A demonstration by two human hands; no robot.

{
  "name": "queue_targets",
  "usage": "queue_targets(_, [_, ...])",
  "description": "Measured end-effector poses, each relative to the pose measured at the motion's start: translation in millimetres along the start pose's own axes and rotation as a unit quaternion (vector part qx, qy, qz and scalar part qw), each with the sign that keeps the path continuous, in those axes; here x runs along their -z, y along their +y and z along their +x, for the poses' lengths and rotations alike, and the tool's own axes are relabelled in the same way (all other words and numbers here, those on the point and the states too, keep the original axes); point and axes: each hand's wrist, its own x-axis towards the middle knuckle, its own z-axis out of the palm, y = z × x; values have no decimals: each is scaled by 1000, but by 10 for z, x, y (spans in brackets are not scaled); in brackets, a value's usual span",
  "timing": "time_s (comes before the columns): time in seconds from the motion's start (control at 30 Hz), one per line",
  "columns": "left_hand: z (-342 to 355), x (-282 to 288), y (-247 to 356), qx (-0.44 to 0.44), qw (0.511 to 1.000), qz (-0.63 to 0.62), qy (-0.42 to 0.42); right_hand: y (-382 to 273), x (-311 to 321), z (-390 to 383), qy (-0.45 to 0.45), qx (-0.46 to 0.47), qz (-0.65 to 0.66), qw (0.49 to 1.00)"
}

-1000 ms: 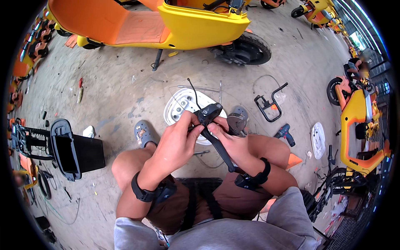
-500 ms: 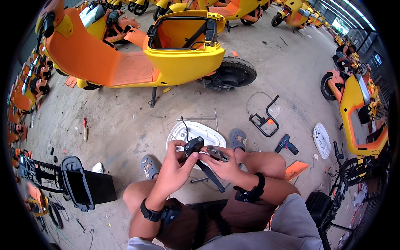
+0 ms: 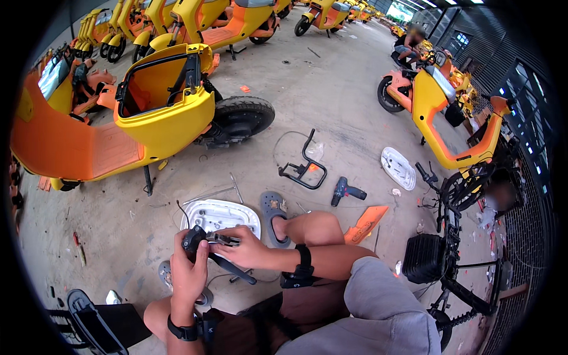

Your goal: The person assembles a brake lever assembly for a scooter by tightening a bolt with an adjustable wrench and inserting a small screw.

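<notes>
In front of my knees, my left hand (image 3: 188, 269) is closed round the housing of a black brake lever (image 3: 194, 238). A thin black cable rises from the housing, and its long black blade (image 3: 235, 270) slants down to the right under my hands. My right hand (image 3: 248, 251) is closed on a dark metal tool (image 3: 223, 239), which looks like pliers and points toward the housing; my fingers cover part of it. The fingertips of both hands almost meet. On the floor just beyond lies a white plastic shell (image 3: 222, 218).
A yellow-orange scooter (image 3: 165, 127) stands ahead left. On the floor lie a black tube frame (image 3: 307, 168), a cordless drill (image 3: 346, 190), an orange panel (image 3: 365, 225) and another white shell (image 3: 398, 168). A stripped black scooter frame (image 3: 452, 254) stands right. Another person (image 3: 408, 46) crouches far off.
The view has swung to the right, so the scene sits farther left and the wall at right shows more. Both hands keep their grip on the brake lever and the tool.
</notes>
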Motion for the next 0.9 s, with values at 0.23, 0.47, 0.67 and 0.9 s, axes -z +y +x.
queue_targets(0.23, [-4, -14, 4, 6, 993, 111, 41, 49, -19, 18, -19, 20, 34, 999])
queue_targets(0.47, [71, -75, 142, -28, 989, 119, 84, 0, -39, 57, 13, -10, 37, 999])
queue_targets(0.67, [86, -31, -9, -43, 985, 153, 73, 239, -129, -10, 12, -54, 100, 993])
queue_targets(0.9, [138, -19, -138, -48, 980, 155, 119, 127, -157, -7, -5, -11, 71, 997])
